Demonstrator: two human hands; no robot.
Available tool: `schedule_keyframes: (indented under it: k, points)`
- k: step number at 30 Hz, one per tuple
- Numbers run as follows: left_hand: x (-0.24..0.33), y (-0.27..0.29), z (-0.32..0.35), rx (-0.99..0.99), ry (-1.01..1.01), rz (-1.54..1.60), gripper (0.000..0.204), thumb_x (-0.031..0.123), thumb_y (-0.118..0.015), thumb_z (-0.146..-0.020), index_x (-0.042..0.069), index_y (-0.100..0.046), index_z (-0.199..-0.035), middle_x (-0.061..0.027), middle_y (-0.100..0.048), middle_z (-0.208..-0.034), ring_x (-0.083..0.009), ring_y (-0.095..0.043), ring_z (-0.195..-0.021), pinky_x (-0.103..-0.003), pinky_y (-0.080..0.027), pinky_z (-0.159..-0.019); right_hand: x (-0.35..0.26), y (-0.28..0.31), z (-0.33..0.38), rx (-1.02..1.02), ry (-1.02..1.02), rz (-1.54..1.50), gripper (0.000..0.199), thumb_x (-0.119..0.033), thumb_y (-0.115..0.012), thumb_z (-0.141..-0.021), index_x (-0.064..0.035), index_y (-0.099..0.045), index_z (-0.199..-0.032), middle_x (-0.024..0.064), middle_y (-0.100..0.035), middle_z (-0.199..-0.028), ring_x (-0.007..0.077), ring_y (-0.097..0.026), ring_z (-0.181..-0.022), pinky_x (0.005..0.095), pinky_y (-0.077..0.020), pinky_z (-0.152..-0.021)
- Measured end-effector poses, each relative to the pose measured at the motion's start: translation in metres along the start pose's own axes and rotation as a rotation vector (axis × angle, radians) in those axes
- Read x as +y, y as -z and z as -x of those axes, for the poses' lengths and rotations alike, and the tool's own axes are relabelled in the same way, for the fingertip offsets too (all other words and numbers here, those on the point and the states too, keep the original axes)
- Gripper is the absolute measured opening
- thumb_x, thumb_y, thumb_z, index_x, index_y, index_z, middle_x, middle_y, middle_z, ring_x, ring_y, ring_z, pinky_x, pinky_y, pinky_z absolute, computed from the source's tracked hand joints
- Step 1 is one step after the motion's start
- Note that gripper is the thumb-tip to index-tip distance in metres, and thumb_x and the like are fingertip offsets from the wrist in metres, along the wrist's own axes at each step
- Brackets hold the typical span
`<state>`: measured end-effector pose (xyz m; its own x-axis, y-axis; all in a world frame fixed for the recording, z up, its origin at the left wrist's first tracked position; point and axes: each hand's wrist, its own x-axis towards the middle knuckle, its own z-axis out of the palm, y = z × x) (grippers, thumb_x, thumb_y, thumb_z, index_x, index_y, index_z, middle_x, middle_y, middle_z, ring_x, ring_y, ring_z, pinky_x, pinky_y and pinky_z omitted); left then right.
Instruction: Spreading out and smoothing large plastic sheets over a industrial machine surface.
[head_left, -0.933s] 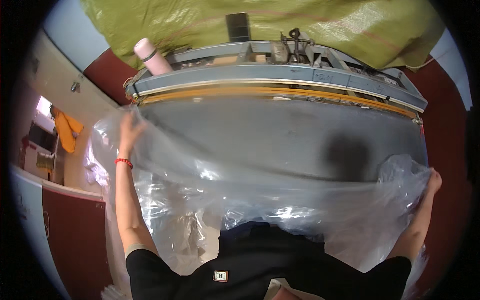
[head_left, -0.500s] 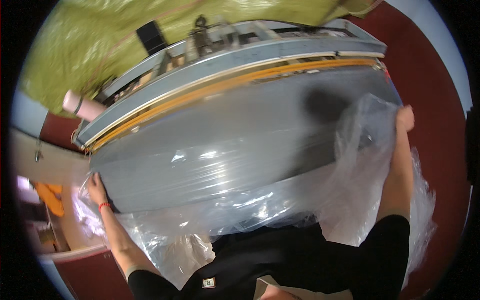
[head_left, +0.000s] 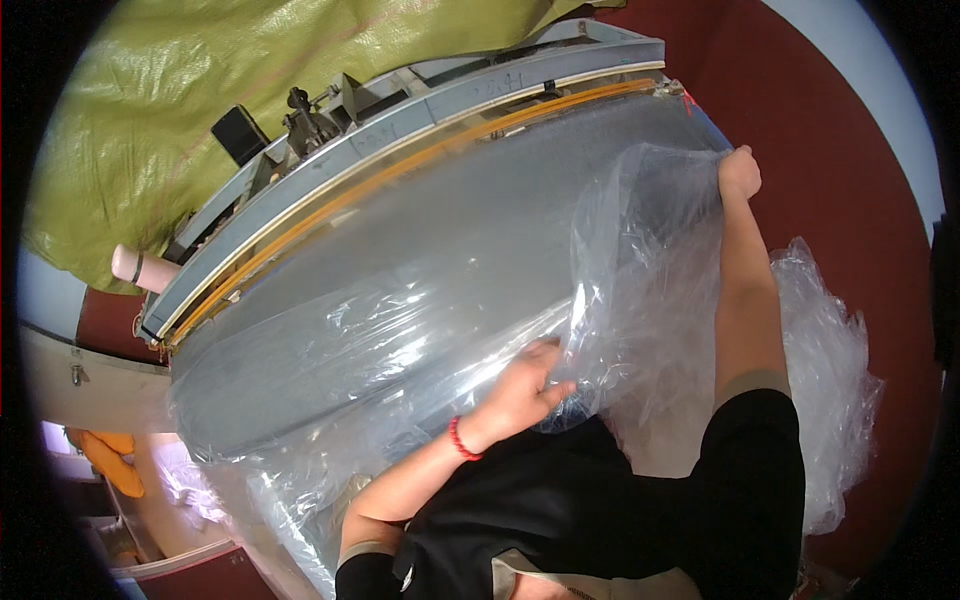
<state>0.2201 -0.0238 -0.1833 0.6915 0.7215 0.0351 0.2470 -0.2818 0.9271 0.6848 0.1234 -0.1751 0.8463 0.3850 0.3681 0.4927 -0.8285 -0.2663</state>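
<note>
A clear plastic film [head_left: 640, 250] lies over a long grey tabletop [head_left: 450, 190] and hangs in loose folds along its near side. At the right end of the table, my right hand [head_left: 740, 175] is closed on the film's bunched edge, pulling a fold of it up. My left hand [head_left: 515, 395], with a red bracelet at the wrist, is over the film near the table's front edge, close to my body. Its thumb and fingers are apart, and nothing shows in its grip.
A grey metal frame [head_left: 400, 125] with an orange strip [head_left: 350, 190] runs along the far side. A black phone-like slab [head_left: 238, 135], a metal clamp-like fitting [head_left: 305, 120] and a pink bottle [head_left: 145, 268] are by it. Yellow-green sheeting [head_left: 150, 130] spreads behind. More film [head_left: 825, 380] bunches at the right.
My left hand has left the film's left corner and come across to the middle near my body. My right hand still grips the film. The view has shifted, so the table appears further left.
</note>
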Motion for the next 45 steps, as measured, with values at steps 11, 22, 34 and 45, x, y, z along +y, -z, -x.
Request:
schedule_keyframes:
  k: [11, 22, 34, 45]
  points:
    - [0.059, 0.14, 0.126, 0.1, 0.308, -1.0, 0.03, -0.003, -0.058, -0.062, 0.006, -0.053, -0.091, -0.0151, -0.056, -0.066, -0.0295, -0.057, -0.059, -0.037, -0.045, -0.054, -0.002, 0.008, 0.007, -0.038, 0.062, 0.021, 0.033, -0.03, -0.045, -0.084, -0.0043, -0.052, -0.102, 0.0174, -0.059, -0.098, 0.033, -0.057, -0.091, 0.0438, -0.0465, -0.074]
    - [0.086, 0.264, 0.325, 1.22, 0.484, -0.632, 0.014, -0.004, -0.052, -0.074, 0.001, -0.059, -0.085, 0.0011, -0.055, -0.067, -0.004, -0.047, -0.06, -0.017, -0.037, -0.054, 0.018, -0.01, -0.009, -0.115, 0.076, 0.014, 0.034, -0.035, -0.039, -0.086, -0.0116, -0.051, -0.108, 0.0133, -0.056, -0.106, 0.033, -0.054, -0.096, 0.0448, -0.0433, -0.076]
    - [0.127, 0.338, 0.271, 1.298, -0.076, -1.557, 0.02, 0.011, -0.041, -0.088, 0.002, -0.057, -0.096, -0.0073, -0.062, -0.093, -0.0126, -0.056, -0.078, -0.027, -0.044, -0.069, 0.022, -0.016, -0.018, -0.076, 0.054, 0.063, 0.035, -0.037, -0.039, -0.086, -0.0124, -0.051, -0.108, 0.012, -0.057, -0.106, 0.0318, -0.054, -0.096, 0.0442, -0.0435, -0.076]
    - [-0.049, 0.302, 0.287, 0.937, 0.479, -1.165, 0.065, -0.001, -0.055, -0.068, 0.009, -0.032, -0.128, -0.0172, -0.019, -0.137, -0.0357, -0.027, -0.123, -0.039, -0.029, -0.099, 0.027, -0.033, -0.03, -0.113, 0.039, 0.07, 0.035, -0.036, -0.036, -0.087, -0.0138, -0.05, -0.11, 0.0116, -0.055, -0.108, 0.0316, -0.053, -0.098, 0.0443, -0.0427, -0.078]
